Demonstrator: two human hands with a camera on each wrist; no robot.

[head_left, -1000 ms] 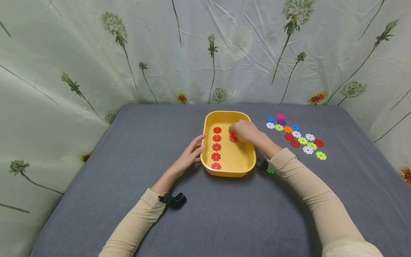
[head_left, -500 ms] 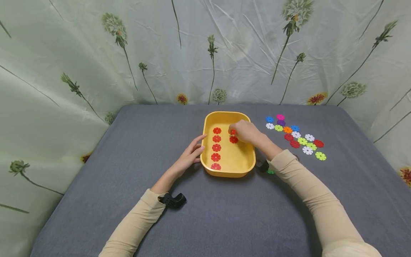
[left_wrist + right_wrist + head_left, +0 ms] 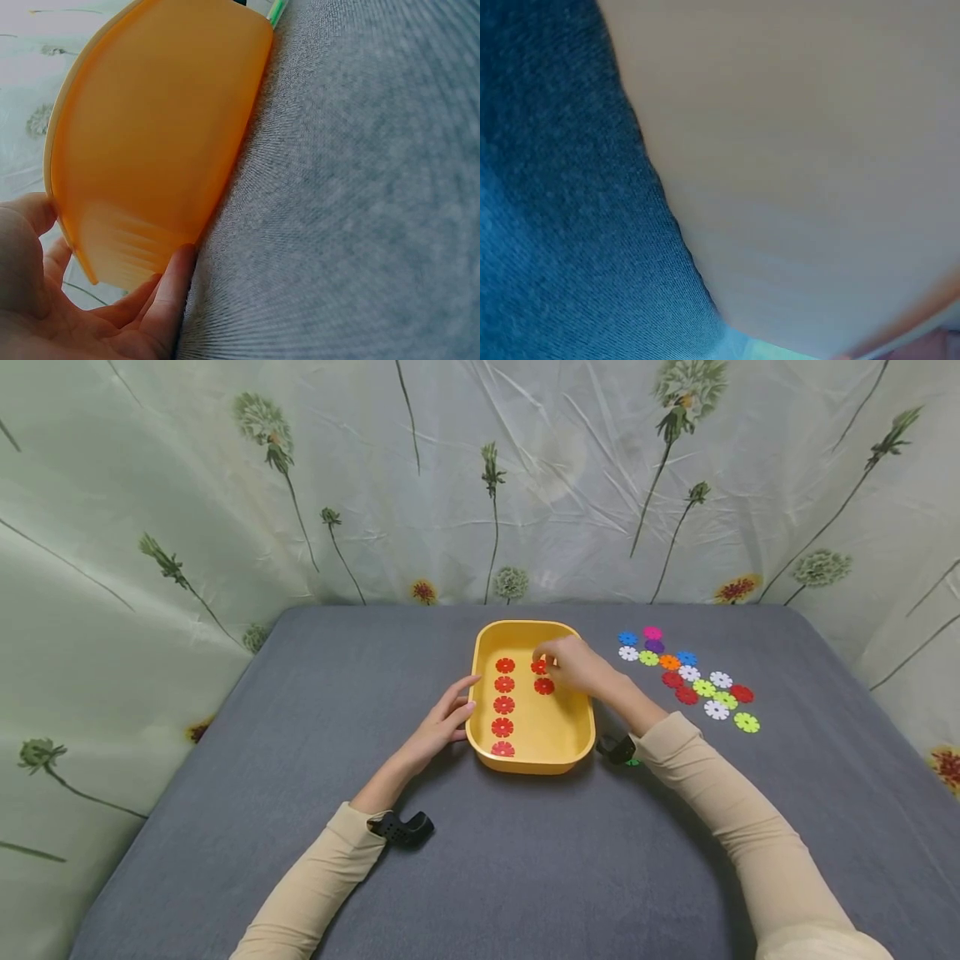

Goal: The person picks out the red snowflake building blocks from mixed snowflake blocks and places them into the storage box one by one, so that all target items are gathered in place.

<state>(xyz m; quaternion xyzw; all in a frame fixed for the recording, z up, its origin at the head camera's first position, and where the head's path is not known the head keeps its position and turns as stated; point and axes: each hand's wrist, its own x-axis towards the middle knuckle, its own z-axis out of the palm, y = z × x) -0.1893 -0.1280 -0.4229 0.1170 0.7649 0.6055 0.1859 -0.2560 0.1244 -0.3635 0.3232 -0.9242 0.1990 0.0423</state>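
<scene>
In the head view a yellow plastic bin (image 3: 528, 767) stands on the cloth-covered table. My left hand (image 3: 437, 731) touches its left side, fingers extended along the rim and wall; the left wrist view shows fingertips against the bin's outer wall (image 3: 157, 112). My right hand (image 3: 577, 667) reaches over the right rim, its fingertips spread a little about a red snowflake disc (image 3: 538, 667). That disc appears to lie on the bin floor, partly covered by the fingers. Just below it lies another red disc (image 3: 543, 686). A column of several red discs (image 3: 504, 704) runs along the bin's left side.
Right of the bin, loose snowflake discs in several colours lie spread, among them a lime one (image 3: 746, 722) and a pink one (image 3: 652, 633). A green disc (image 3: 633, 762) is mostly hidden by the right wrist camera (image 3: 617, 749). Grey cloth (image 3: 375, 693) covers the table.
My right hand's fingertips have drawn slightly apart and up, baring more of the red disc beneath them. The left hand and the bin have kept their places.
</scene>
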